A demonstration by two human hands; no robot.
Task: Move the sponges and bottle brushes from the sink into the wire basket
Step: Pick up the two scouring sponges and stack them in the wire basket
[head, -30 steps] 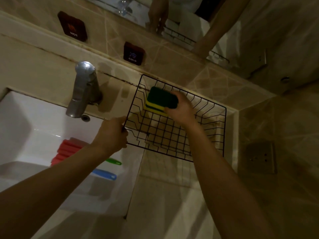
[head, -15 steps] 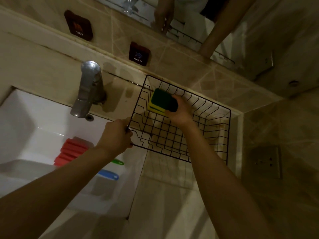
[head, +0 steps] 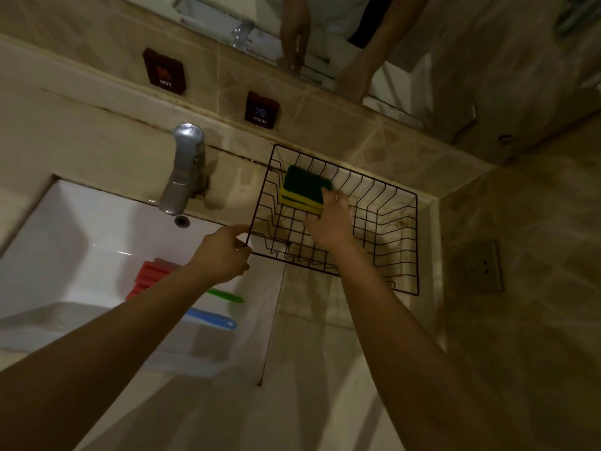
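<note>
Two hands are at the wire basket [head: 383, 203], which sits on the beige desk [head: 325, 369] just right of the white sink [head: 65, 242], against the tiled wall. The right hand [head: 328, 222] reaches inside it, its grip closed on a stack of green-and-yellow sponges [head: 304, 190] held at the basket's far left corner; whether the stack touches the wire floor is unclear. The left hand [head: 224, 252] pinches the basket's near left rim.

A chrome faucet [head: 183, 170] leans over the sink, with dark HOT [head: 165, 71] and COLD [head: 261, 109] plaques on the wall behind it. In the sink lie red sponges [head: 149, 275], a green brush handle [head: 227, 296] and a blue brush handle [head: 211, 319]; the left forearm crosses all three, hiding the brush heads. Dim light blurs the basket's far right side.
</note>
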